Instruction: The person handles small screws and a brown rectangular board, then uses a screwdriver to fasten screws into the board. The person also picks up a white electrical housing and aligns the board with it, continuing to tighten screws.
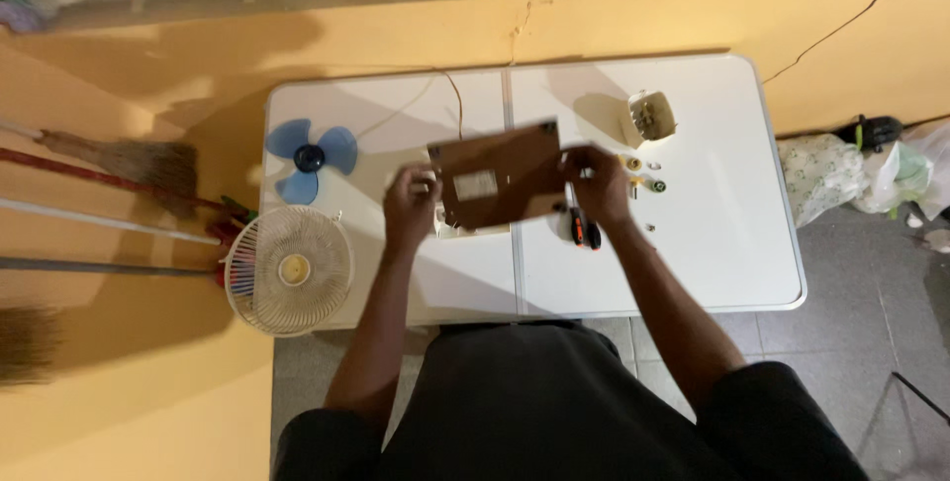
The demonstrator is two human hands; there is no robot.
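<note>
I hold a flat brown rectangular panel (500, 176) with a small pale label on it, above the middle of a white folding table (732, 253). My left hand (410, 204) grips its left edge and my right hand (596, 182) grips its right edge. A white part shows under the panel's lower left corner. A thin wire runs from behind the panel toward the table's far edge. An orange-and-black screwdriver (582, 228) lies on the table just below my right hand.
A blue fan blade (311, 157) lies at the table's left. A white fan grille (289, 269) overhangs the left front corner. A small white tub (649, 117) of small parts and several loose bits sit right of my hand. Brooms lean at left, bags at right.
</note>
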